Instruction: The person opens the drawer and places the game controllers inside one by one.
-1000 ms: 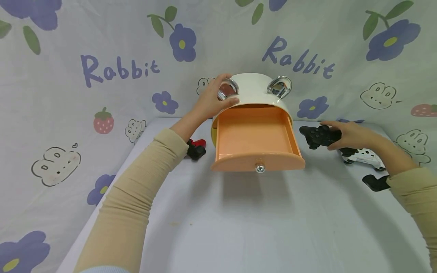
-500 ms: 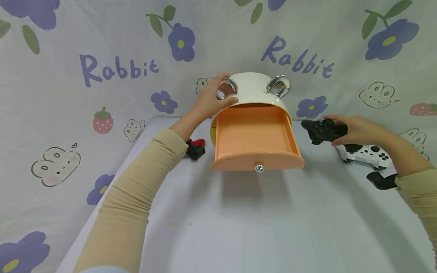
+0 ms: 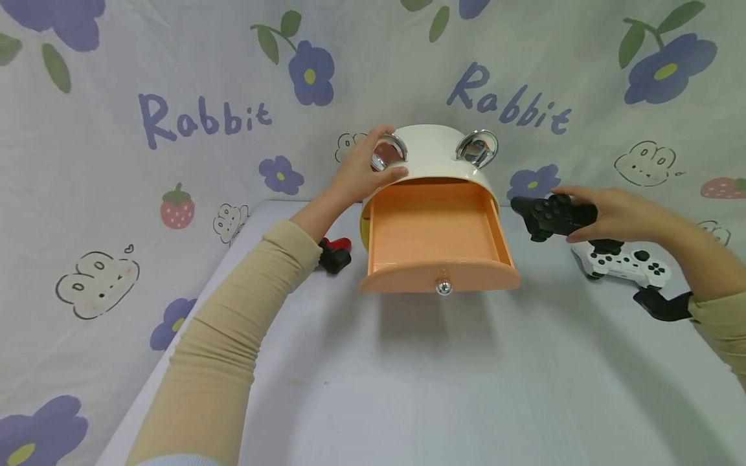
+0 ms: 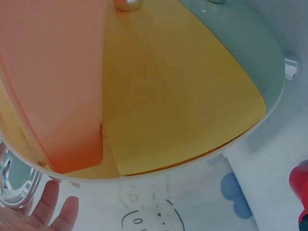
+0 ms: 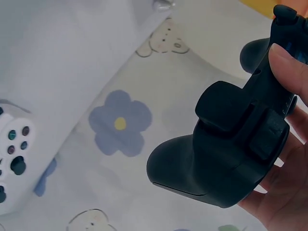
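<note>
A white rounded drawer box (image 3: 432, 145) with two chrome ear-shaped loops stands at the back of the table, its orange drawer (image 3: 434, 226) pulled out. My left hand (image 3: 364, 165) grips the left chrome loop (image 4: 21, 178), thumb along the box's upper front. To the right of the box, my right hand (image 3: 618, 210) holds a black game controller (image 3: 550, 215) above the table, thumb on one side and fingers on the other. In the right wrist view the controller (image 5: 231, 139) is seen end-on, with one grip towards the camera. The drawer shows nothing inside.
On the table (image 3: 431, 395), a white game controller (image 3: 629, 264) lies below my right hand. A red and black controller (image 3: 335, 254) lies left of the box, partly hidden by my left forearm. A printed cloth (image 3: 204, 168) hangs behind.
My right hand has lifted slightly and shifted right with the black controller, uncovering more of the white one. My left hand, the box and the open drawer stay put.
</note>
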`<state>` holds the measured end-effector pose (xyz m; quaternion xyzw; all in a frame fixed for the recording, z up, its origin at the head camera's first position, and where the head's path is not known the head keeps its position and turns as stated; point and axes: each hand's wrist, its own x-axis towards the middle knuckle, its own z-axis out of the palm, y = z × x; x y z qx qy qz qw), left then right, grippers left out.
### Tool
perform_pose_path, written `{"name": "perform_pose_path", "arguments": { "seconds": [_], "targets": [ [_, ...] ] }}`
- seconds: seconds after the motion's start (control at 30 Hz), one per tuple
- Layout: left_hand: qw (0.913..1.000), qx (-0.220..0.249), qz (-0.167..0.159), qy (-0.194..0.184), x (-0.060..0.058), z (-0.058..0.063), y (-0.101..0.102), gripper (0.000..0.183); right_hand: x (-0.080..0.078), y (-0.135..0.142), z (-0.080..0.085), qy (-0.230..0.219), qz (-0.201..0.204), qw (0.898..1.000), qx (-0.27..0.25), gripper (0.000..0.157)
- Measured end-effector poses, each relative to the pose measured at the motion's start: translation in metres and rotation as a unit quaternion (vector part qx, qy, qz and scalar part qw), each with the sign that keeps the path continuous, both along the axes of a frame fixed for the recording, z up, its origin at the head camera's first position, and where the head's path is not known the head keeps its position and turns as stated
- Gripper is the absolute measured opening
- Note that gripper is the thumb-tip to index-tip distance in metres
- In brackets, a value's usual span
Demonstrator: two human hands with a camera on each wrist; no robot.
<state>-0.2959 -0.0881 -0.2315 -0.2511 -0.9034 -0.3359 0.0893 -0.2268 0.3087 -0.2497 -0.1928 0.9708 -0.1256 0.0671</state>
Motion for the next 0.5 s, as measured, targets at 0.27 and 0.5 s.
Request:
{"name": "perform_pose_path", "arguments": {
  "seconds": [0.27, 0.5],
  "targets": [
    [1.0000, 0.001, 0.001, 0.000, 0.000, -0.001, 0.000, 0.074, 0.007, -0.012, 0.014, 0.012, 0.006, 1.000, 0.013, 0.090],
    [0.9999, 0.009, -0.003, -0.005, 0.000, -0.001, 0.000, 0.074, 0.012, -0.022, 0.026, 0.039, 0.016, 0.999, 0.008, 0.088]
  ]
}}
